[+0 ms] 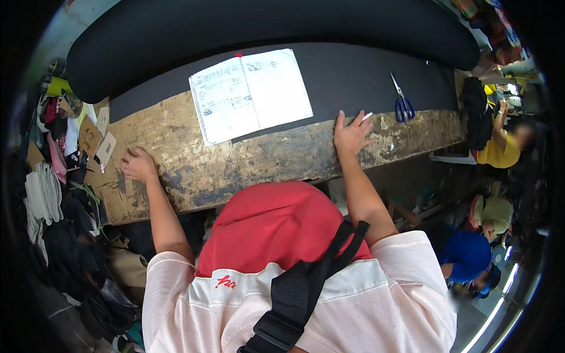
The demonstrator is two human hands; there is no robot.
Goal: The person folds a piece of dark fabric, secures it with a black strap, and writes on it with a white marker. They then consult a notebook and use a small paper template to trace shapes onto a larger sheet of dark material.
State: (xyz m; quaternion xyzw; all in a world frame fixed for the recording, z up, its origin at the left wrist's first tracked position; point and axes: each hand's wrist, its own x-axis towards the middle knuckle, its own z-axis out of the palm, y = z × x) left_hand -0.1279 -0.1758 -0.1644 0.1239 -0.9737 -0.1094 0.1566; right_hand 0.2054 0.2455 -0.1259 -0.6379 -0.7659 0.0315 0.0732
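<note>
My left hand rests on the worn wooden table near its left end. Its fingers are loosely bent and apart, with nothing visible in them. Palm down at the table's middle right, my right hand has its fingers spread. A short white stick sticks out from between two of those fingers; its exact kind is too small to tell. Left of that hand, an open notebook with handwriting lies on black fabric. Scissors with dark blue handles lie to the right, blades pointing away, slightly parted.
A thick roll of black fabric spans the table's far side. Cardboard pieces and heaped cloth crowd the left end. Dark cloth hangs at the right end, near a person in yellow. Other people are farther right.
</note>
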